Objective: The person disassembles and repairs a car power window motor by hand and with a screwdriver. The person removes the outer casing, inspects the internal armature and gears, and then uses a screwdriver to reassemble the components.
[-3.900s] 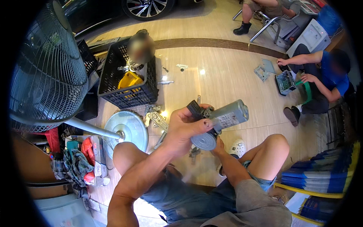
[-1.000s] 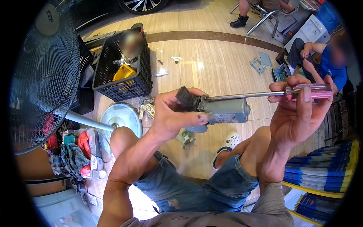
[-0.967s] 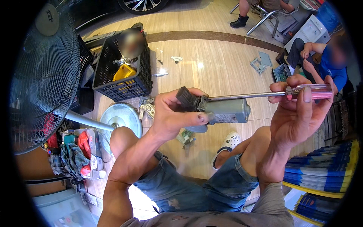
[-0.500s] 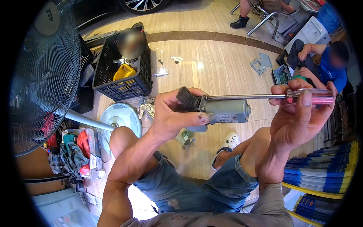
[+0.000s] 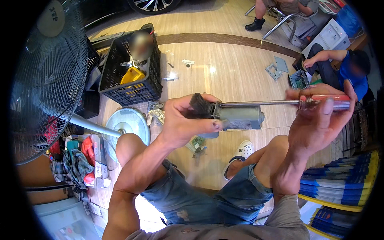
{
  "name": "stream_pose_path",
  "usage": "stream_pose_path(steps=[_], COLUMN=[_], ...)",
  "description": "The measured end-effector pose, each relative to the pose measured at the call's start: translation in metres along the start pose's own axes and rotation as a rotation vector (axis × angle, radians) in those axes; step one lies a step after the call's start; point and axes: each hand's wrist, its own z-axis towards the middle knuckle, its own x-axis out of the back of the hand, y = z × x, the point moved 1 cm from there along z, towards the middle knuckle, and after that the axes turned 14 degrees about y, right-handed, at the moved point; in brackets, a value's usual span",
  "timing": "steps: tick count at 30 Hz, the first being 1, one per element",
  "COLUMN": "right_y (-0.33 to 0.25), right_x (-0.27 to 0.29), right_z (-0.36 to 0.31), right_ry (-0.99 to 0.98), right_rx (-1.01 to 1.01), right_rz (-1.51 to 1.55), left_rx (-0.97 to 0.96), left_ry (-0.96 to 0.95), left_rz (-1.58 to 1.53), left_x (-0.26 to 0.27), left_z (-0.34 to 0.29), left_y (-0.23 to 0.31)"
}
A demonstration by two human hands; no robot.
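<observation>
My left hand (image 5: 182, 120) is wrapped round the dark plastic end of a small electric motor (image 5: 242, 117), holding it level above my knees. The motor's grey metal can points to the right. My right hand (image 5: 316, 124) grips a screwdriver (image 5: 326, 100) by its clear red handle, with the thumb below and fingers above, slightly blurred. The screwdriver's long shaft lies along the top side of the motor. Its tip reaches the dark housing beside my left fingers; the exact contact point is too small to make out.
A black plastic crate (image 5: 130, 94) with a yellow thing inside stands ahead left. Beside it are a standing fan (image 5: 52, 80) and its round base (image 5: 134, 120). Small metal parts lie on the floor. A person in blue (image 5: 352, 76) sits at right, near stacked blue-and-yellow packages (image 5: 340, 180).
The red handle has turned in my right hand and those fingers have shifted round it. My left hand and the motor stay nearly still. The person in blue has moved an arm.
</observation>
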Motion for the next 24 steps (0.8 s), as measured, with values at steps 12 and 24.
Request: stream_pose_path(steps=[12,24], right_y=[0.008,0.012], right_x=[0.005,0.017], right_z=[0.013,0.015], right_ry=[-0.068,-0.183], right_rx=[-0.175,-0.268], right_rz=[0.021,0.099], left_rx=[-0.086,-0.055], left_ry=[-0.016,0.005], left_rz=[0.16,0.099], left_x=[-0.002,0.006], left_z=[-0.003,-0.003], left_y=[0.003,-0.001])
